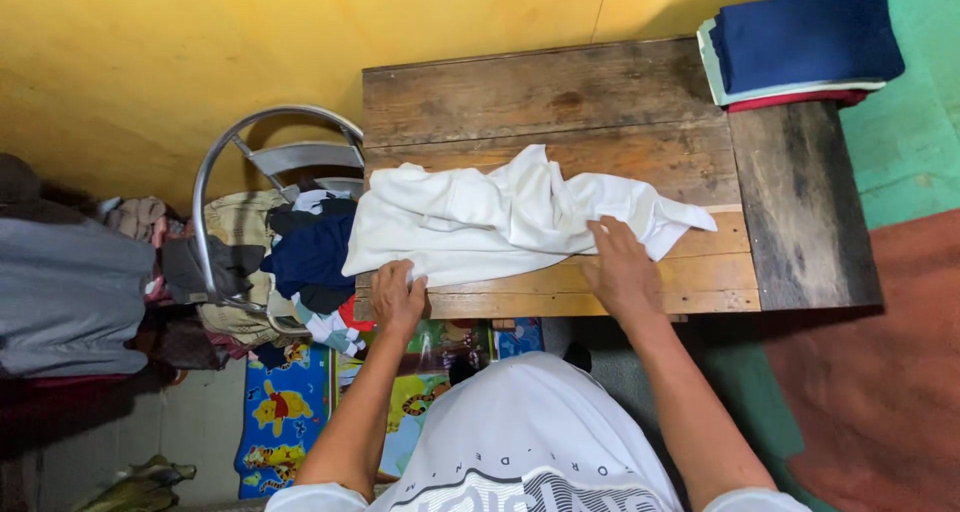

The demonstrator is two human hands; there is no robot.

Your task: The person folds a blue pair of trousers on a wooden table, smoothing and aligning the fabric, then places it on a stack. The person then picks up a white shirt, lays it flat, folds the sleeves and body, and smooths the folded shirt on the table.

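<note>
Head view: left hand point(398, 296) is pinching the shirt point(500, 217) hem, fingers curled; right hand point(622, 267) is pressing flat, fingers spread on it.

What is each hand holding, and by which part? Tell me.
The left hand grips the white garment at its near-left edge, fingers curled over it. The right hand lies flat on the garment's right part, pressing rather than gripping.

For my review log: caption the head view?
Both hands, left and right, on a white garment on a wooden table.
</note>
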